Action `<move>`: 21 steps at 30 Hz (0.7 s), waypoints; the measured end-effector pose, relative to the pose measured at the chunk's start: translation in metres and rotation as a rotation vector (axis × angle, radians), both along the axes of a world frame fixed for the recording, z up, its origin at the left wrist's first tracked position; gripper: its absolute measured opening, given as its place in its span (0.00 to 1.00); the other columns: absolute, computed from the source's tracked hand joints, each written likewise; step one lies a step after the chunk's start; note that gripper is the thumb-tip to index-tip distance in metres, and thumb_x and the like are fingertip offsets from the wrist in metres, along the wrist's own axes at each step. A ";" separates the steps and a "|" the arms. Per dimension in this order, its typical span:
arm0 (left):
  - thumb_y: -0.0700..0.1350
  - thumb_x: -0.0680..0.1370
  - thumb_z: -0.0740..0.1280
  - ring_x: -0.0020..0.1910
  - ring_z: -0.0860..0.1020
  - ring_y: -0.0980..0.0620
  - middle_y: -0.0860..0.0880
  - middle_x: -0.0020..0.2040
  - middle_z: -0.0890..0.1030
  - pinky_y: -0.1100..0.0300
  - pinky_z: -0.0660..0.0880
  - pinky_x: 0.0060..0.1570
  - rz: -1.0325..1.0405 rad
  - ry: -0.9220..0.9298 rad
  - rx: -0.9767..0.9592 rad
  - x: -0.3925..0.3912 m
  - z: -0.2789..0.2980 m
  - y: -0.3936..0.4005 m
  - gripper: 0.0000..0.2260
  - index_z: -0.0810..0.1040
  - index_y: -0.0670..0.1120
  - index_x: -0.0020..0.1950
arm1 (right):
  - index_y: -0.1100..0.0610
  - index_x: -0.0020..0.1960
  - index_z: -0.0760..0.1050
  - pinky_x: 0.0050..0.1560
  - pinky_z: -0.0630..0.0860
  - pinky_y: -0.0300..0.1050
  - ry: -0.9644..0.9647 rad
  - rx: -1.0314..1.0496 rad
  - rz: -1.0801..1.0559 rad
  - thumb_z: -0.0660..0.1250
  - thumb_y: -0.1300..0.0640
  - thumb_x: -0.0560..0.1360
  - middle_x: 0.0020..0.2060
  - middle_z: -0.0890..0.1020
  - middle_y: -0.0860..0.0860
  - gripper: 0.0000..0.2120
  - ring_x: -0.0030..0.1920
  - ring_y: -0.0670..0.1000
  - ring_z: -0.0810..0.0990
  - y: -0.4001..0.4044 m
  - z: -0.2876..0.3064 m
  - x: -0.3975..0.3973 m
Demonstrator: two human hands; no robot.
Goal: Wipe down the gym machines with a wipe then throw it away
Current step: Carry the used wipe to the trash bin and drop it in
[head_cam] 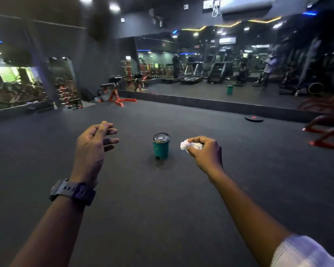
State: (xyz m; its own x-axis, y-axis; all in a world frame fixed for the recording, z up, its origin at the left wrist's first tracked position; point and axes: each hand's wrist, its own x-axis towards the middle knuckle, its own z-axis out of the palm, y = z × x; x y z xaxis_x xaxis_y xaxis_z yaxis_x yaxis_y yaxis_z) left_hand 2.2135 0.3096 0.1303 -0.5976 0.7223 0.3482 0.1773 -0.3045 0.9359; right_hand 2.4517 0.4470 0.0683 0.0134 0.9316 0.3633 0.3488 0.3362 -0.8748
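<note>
Head cam: right hand (204, 151) pinches a crumpled white wipe (189, 145) between thumb and curled fingers, just right of a small green bin (161, 146) standing on the dark floor (162, 209). Left hand (93, 145) grips nothing, fingers loosely curled, black watch (73, 191) on that wrist.

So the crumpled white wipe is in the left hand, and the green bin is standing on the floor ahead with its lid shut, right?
Not quite: the head view shows the right hand pinching the crumpled white wipe; the left hand holds nothing. The green bin does stand on the floor ahead, lid shut.
</note>
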 end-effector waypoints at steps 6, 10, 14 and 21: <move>0.52 0.83 0.61 0.45 0.82 0.48 0.45 0.52 0.84 0.55 0.76 0.46 -0.052 -0.009 0.005 -0.064 -0.030 0.167 0.12 0.80 0.47 0.53 | 0.47 0.42 0.84 0.43 0.81 0.43 -0.008 0.007 -0.039 0.74 0.53 0.67 0.38 0.84 0.42 0.05 0.40 0.43 0.82 0.152 -0.022 -0.058; 0.52 0.83 0.60 0.45 0.81 0.47 0.44 0.52 0.83 0.55 0.76 0.46 -0.044 -0.022 -0.036 -0.113 -0.036 0.265 0.13 0.80 0.45 0.54 | 0.48 0.43 0.84 0.43 0.82 0.46 0.035 -0.027 -0.072 0.75 0.54 0.66 0.37 0.84 0.43 0.06 0.40 0.44 0.83 0.259 -0.032 -0.102; 0.51 0.83 0.60 0.43 0.81 0.48 0.45 0.50 0.83 0.56 0.75 0.44 -0.020 -0.013 -0.053 -0.172 -0.039 0.358 0.12 0.80 0.47 0.51 | 0.47 0.42 0.83 0.44 0.82 0.44 0.042 -0.086 -0.045 0.74 0.54 0.65 0.38 0.85 0.42 0.06 0.42 0.45 0.83 0.357 -0.041 -0.163; 0.51 0.83 0.60 0.41 0.81 0.50 0.48 0.47 0.83 0.57 0.75 0.43 -0.027 -0.066 -0.079 -0.282 -0.077 0.513 0.11 0.79 0.48 0.49 | 0.46 0.42 0.83 0.47 0.83 0.48 0.022 -0.116 -0.061 0.74 0.50 0.63 0.37 0.85 0.41 0.08 0.41 0.42 0.84 0.502 -0.071 -0.258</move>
